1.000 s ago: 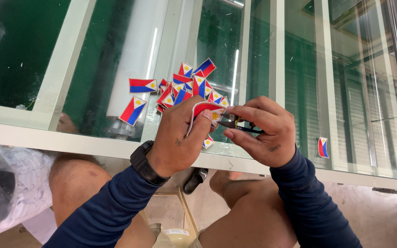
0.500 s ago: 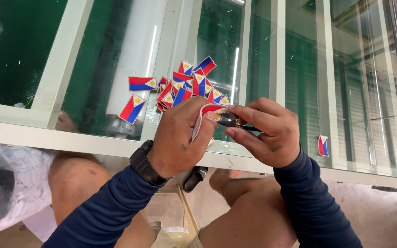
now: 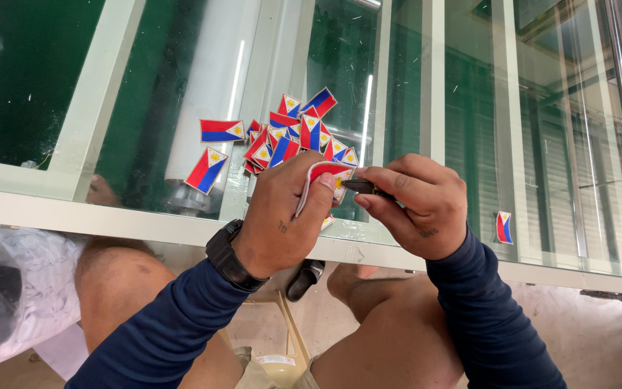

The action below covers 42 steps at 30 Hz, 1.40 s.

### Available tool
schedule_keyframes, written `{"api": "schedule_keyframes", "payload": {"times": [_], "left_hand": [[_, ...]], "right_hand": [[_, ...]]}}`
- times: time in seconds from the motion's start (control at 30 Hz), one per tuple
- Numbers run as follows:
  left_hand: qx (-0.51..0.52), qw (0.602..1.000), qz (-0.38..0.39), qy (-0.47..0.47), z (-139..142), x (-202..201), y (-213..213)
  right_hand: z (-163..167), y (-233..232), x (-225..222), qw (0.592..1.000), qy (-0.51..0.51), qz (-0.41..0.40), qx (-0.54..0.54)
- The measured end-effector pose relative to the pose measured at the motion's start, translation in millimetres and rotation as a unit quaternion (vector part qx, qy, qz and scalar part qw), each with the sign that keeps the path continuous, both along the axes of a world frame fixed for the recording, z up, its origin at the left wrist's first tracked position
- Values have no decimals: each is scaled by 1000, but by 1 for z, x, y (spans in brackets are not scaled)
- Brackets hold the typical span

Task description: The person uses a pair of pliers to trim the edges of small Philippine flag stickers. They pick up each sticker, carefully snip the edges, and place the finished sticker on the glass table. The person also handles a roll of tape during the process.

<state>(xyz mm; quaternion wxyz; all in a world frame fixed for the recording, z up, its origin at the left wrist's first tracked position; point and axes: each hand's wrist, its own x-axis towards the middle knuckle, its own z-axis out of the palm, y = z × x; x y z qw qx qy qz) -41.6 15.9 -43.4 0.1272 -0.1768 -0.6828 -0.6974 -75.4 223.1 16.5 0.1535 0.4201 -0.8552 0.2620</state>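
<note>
My left hand pinches a small flag patch between thumb and forefinger, its red edge curled up over my fingertip and its white back turned toward me. My right hand is closed around a small dark tool, whose tip meets the patch just at its right edge; I cannot tell what kind of tool it is. Both hands hang over the near part of the glass table, just this side of the pile.

The pile of patches lies on the glass just beyond my left hand: little rectangles in red and blue with a white triangle and yellow sun, overlapping at all angles. Two patches lie apart to the left of the pile, one flat and one tilted a little nearer to me. A single patch stands alone well to the right of the pile, past my right hand, close to the table's front edge.

The pale frame rail of the table runs across in front of my wrists. Bare glass spreads left of the pile and far to the right, crossed by pale bars. A clear plastic bag sits below the rail on the left, beside my knee.
</note>
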Motion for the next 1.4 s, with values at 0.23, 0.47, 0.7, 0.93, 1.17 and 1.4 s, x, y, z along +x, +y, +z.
{"api": "schedule_keyframes", "payload": {"times": [0.23,0.47,0.7,0.93,1.17,1.4], "left_hand": [[-5,1000,-1,15,0,-1,0],[-26,998,32,43,1,1,-1],[7,999,6,-47,2,3,6],[1,999,44,1,-1,4,5],[1,998,55,27,-3,4,3],[-7,998,51,27,-4,3,4]], "right_hand": [[-4,6,0,999,-49,-6,-23],[-16,7,6,959,-185,-104,-189],[-21,-4,5,972,-175,-85,-130],[-6,-19,20,991,-33,-117,-51],[-3,-24,20,992,-16,-112,-49],[-8,-22,18,991,-23,-115,-60]]}}
